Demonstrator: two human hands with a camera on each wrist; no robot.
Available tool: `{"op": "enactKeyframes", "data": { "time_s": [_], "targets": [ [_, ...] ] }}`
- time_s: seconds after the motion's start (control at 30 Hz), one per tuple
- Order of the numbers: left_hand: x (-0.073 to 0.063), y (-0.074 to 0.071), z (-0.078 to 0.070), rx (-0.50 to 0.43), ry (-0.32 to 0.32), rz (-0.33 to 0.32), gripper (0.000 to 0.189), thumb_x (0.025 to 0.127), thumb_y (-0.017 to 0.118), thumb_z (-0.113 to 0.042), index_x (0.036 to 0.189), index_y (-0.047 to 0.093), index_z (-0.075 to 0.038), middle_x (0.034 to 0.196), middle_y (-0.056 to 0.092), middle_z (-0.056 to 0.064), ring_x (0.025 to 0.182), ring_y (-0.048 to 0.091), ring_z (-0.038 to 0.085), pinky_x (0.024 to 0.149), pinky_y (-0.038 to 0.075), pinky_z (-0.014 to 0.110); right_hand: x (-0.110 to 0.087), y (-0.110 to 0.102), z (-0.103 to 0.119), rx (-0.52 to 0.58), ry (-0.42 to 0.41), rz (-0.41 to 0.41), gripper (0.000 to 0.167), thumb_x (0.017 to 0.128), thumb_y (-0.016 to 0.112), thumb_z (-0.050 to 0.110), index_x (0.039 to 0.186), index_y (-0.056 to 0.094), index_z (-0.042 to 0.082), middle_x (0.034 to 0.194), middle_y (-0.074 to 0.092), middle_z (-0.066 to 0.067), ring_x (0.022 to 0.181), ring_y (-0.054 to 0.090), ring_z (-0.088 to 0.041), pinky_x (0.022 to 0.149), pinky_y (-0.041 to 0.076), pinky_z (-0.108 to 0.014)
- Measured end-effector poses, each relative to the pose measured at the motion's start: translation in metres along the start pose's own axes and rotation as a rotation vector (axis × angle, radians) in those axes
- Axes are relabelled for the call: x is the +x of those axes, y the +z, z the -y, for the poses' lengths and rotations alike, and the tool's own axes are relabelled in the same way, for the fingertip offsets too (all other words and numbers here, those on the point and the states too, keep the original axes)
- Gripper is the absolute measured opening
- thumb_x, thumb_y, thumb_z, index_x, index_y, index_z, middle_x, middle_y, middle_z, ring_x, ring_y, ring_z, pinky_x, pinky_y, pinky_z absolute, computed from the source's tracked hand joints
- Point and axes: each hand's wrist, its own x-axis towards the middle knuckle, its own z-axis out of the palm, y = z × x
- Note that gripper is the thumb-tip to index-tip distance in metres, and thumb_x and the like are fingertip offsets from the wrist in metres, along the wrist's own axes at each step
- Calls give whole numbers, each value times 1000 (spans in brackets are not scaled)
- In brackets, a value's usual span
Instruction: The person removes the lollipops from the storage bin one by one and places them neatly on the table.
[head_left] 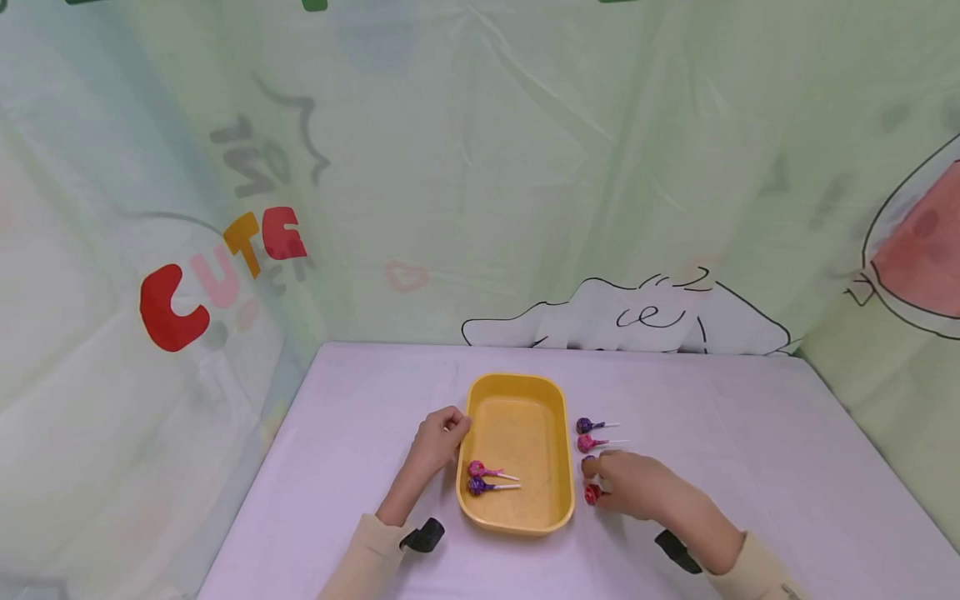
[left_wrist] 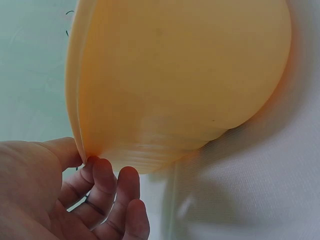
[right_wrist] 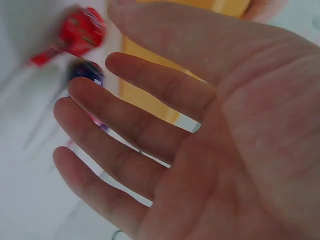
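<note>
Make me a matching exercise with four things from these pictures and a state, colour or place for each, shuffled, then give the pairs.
1. Tray
2. Left hand
3. Right hand
4. Red lollipop

A. Fingers apart
B. Lying on the table, outside the tray
C. Yellow with rounded corners
D. Pinching the tray

Pairs: 1-C, 2-D, 3-A, 4-B

Reaches in from the near side with left forearm [head_left: 406, 490] and right forearm [head_left: 699, 518] slanting inward. With the left hand [head_left: 438, 437], pinches between thumb and forefinger, with other fingers loosely bent. Extends the right hand [head_left: 633, 483] leftward, palm down, with thumb and fingers parted, relaxed.
</note>
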Motion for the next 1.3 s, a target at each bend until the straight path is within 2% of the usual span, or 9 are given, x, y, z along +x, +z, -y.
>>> {"op": "enactKeyframes", "data": {
  "time_s": [0.17,0.37,0.5,0.67,0.8,0.93,1.07,1.2,1.3],
  "targets": [
    [0,0,-1,1,-10,3,22,100,60,-24,84,61,-9,73,51,-1,59,46,12,52,37,23,-7,-20,7,27,-20,-29,34,81,83,21,111,70,12,103,69,-2,94,63,-21,90,55,-48],
    [0,1,0,4,-9,-1,21,100,60,-24,85,61,-9,73,52,-1,59,47,12,52,38,23,-9,-34,11,38,-22,-81,39,79,84,25,114,71,15,118,70,-5,107,65,-24,93,55,-49],
    [0,1,0,-8,-12,3,21,100,60,-23,85,61,-9,73,51,-1,59,47,12,52,38,24,-8,-38,14,20,-40,-99,35,80,84,26,110,70,16,110,69,-2,98,65,-21,89,57,-46],
    [-1,1,-1,-7,-18,7,20,100,59,-23,86,61,-9,74,51,0,60,47,13,53,38,24,-5,-40,23,11,-78,-123,38,81,83,24,114,69,11,105,68,-1,93,64,-19,86,58,-43],
    [-1,1,-2,-2,-13,4,20,100,59,-23,86,61,-9,75,51,0,60,47,13,53,38,24,4,-40,33,8,-95,-134,37,83,81,21,115,69,8,98,65,-1,82,59,-16,77,56,-36],
    [-1,1,-2,3,-14,4,21,100,59,-24,86,61,-9,75,52,0,60,47,13,53,39,24,16,-38,43,11,-95,-136,34,85,80,21,114,68,9,103,66,-4,75,55,-13,72,54,-31],
    [-1,1,0,7,-17,5,21,100,60,-25,85,61,-9,75,52,0,60,47,13,53,39,23,27,-36,53,27,-124,-140,31,88,77,20,114,68,8,109,67,-8,78,57,-14,78,56,-35],
    [-1,2,0,4,-17,3,21,100,60,-25,86,62,-9,75,52,0,61,47,13,53,38,23,39,-32,60,17,-167,-156,29,89,75,20,115,68,7,109,67,-10,84,56,-16,85,54,-38],
    [-1,1,-1,1,-15,2,21,100,60,-25,86,62,-9,74,52,0,61,47,13,53,38,23,49,-29,65,9,-194,-155,29,90,75,20,114,68,5,107,67,-11,83,57,-17,85,54,-38]
  ]
}}
